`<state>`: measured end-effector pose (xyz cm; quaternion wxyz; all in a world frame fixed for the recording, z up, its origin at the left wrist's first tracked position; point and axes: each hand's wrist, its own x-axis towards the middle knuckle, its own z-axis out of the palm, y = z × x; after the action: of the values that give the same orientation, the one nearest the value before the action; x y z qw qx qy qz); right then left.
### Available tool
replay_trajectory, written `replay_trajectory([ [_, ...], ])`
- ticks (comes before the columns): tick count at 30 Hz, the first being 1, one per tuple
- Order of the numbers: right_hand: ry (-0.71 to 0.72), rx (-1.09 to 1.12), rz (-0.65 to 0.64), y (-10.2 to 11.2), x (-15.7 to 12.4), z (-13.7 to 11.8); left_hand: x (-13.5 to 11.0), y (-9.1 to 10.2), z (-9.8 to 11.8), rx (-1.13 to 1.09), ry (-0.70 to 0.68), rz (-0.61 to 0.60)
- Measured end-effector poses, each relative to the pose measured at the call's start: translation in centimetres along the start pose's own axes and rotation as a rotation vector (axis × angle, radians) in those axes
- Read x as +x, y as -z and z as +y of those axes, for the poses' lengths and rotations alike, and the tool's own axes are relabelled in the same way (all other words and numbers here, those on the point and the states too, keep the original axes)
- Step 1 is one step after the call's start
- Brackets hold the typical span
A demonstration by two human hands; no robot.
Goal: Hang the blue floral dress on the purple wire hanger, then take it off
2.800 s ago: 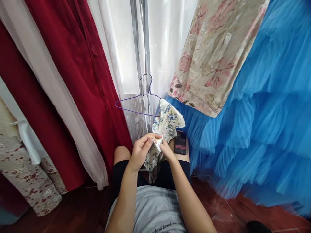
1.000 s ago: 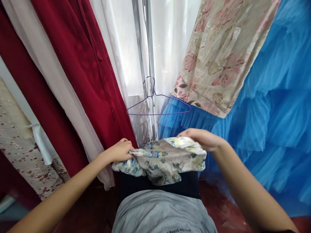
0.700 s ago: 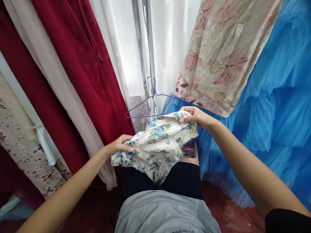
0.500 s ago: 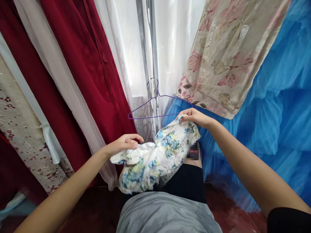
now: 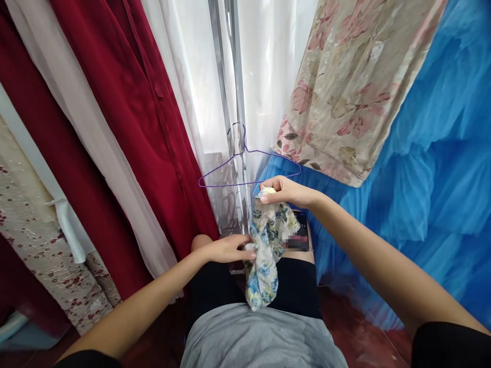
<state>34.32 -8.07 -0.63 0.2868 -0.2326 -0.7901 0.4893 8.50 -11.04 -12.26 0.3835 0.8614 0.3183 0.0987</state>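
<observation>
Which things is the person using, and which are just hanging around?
In use:
flowery cloth
right hand, pinching it
left hand, touching it
purple hanger, perhaps; unheld but near

Just there:
red cloth
white curtain
pink-flowered cloth
blue frills

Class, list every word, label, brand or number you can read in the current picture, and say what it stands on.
"52": apparently, small digits on the dark phone-like object on the right thigh.
Its pixelated lower part: unreadable.
No other text is readable.
</observation>
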Motion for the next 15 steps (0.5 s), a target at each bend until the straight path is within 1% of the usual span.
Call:
replay_trajectory([
  [2, -0.013, -0.018, 0.012, 0.8, -0.7, -0.6, 0.0, -0.2, -0.7, 0.036, 0.102, -0.061],
  [3, -0.011, -0.034, 0.041, 1.4, -1.1, -0.8, -0.4, 0.1, -1.4, 0.08, 0.163, -0.066],
  [4, -0.004, -0.047, 0.082, 2.1, -1.4, -0.8, -1.0, 0.6, -2.2, 0.138, 0.208, -0.054],
  [6, 0.014, -0.069, 0.168, 3.6, -1.5, -0.5, -2.7, 2.3, -4.2, 0.27, 0.246, -0.014],
  [8, 0.006, -0.138, 0.246, 4.8, -0.8, 0.6, -4.5, 4.9, -6.1, 0.336, 0.234, 0.03],
  [9, -0.007, -0.213, 0.282, 5.2, -0.1, 1.3, -5.3, 6.5, -7.0, 0.333, 0.219, 0.072],
  [11, -0.034, -0.431, 0.348, 5.7, 1.6, 3.2, -6.3, 10.0, -8.2, 0.309, 0.173, 0.196],
  [13, -0.059, -0.665, 0.407, 5.7, 3.4, 5.1, -6.5, 13.6, -9.1, 0.303, 0.119, 0.304],
  [15, -0.103, -0.837, 0.45, 5.4, 4.8, 6.8, -6.1, 16.6, -9.6, 0.322, 0.099, 0.379],
])
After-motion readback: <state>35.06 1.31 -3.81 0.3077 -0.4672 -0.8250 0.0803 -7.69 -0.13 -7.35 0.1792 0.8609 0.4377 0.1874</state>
